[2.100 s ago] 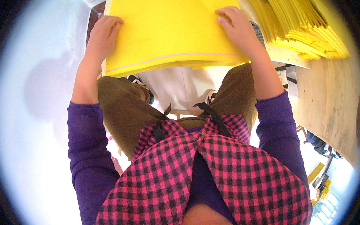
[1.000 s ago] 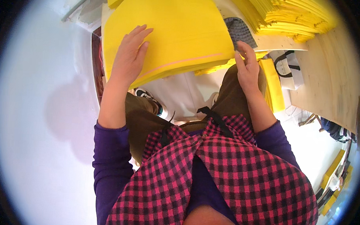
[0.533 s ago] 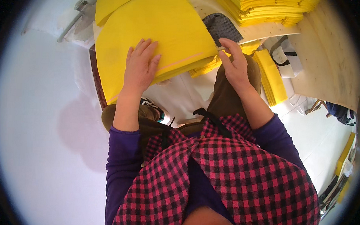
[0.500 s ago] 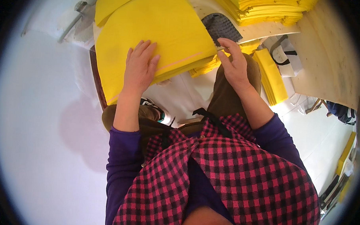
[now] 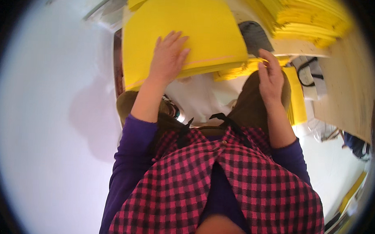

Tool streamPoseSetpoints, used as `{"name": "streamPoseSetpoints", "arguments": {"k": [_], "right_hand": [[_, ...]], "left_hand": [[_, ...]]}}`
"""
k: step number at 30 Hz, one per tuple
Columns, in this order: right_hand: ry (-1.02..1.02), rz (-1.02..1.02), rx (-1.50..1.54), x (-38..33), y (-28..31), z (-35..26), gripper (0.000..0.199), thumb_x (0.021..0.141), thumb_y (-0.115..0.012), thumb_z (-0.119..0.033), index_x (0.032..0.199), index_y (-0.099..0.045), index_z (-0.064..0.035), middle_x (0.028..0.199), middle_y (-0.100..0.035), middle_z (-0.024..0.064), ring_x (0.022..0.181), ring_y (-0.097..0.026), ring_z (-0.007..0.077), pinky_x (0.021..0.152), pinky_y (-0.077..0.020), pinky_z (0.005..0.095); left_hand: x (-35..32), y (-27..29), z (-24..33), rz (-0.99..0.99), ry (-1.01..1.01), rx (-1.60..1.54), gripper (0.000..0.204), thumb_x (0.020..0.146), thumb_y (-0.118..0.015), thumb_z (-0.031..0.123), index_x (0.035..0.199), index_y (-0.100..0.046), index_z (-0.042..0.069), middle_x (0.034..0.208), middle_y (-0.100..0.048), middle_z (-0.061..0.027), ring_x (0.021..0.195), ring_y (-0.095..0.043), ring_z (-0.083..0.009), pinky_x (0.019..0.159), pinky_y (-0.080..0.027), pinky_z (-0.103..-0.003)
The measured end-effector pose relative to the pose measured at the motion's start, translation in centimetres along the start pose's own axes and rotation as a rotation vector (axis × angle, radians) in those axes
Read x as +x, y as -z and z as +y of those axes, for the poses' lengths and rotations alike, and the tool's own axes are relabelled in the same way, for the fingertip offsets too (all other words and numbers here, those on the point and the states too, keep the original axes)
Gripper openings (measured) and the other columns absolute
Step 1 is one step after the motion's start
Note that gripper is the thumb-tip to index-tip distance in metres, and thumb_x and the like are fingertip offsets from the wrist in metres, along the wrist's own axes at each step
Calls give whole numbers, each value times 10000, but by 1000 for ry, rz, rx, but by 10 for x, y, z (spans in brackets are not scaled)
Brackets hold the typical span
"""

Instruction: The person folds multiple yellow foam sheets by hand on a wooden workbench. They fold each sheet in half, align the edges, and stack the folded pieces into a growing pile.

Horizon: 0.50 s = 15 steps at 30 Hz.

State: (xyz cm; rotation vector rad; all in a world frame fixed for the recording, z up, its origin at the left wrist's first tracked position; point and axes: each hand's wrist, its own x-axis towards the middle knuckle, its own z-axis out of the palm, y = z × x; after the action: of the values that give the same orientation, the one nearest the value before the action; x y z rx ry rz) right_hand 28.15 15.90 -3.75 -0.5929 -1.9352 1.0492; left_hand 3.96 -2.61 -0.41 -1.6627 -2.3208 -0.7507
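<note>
My left hand (image 5: 168,58) lies flat, fingers stretched out, on a stack of yellow fabric-like sheets (image 5: 190,24). A pale pink line runs along the near edge of the top sheet. Just off the stack's right corner is my right hand (image 5: 272,78), above my right knee. Its thumb and forefinger are curved and apart, and I see nothing held between them. Beyond its fingertips lies a dark grey pad (image 5: 255,37) on the table.
A tall pile of folded yellow sheets (image 5: 308,18) stands at the far right. More yellow bundles (image 5: 295,98) sit lower, beside my right knee. A wooden board (image 5: 347,87) rises at the right. Thin metal bars (image 5: 99,7) show at the far left.
The whole view has shifted, so the scene sits further right. My right hand has drawn a little away from the stack's corner. My left hand stays on about the same spot.
</note>
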Motion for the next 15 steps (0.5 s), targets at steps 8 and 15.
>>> {"name": "streamPoseSetpoints", "arguments": {"k": [8, 15], "right_hand": [[14, -28, 18, 2, 0, 13, 283, 937, -542, -96, 1214, -559, -36, 1179, -592, 84, 1077, -557, 172, 910, -438, 279], [-5, -33, 3, 1, -5, 22, 264, 943, -537, -109, 1189, -572, -20, 1145, -604, 87, 1041, -568, 166, 892, -440, 275]], "left_hand": [[-33, 18, 5, 26, 103, 5, 382, 932, -508, 288, 1264, -542, 103, 1360, -481, -147, 1322, -375, -327, 1109, -224, -527], [-59, 45, -58, 106, 294, 6, 405, 940, -480, 299, 1269, -540, 71, 1371, -481, -149, 1336, -364, -319, 1106, -219, -518]]}}
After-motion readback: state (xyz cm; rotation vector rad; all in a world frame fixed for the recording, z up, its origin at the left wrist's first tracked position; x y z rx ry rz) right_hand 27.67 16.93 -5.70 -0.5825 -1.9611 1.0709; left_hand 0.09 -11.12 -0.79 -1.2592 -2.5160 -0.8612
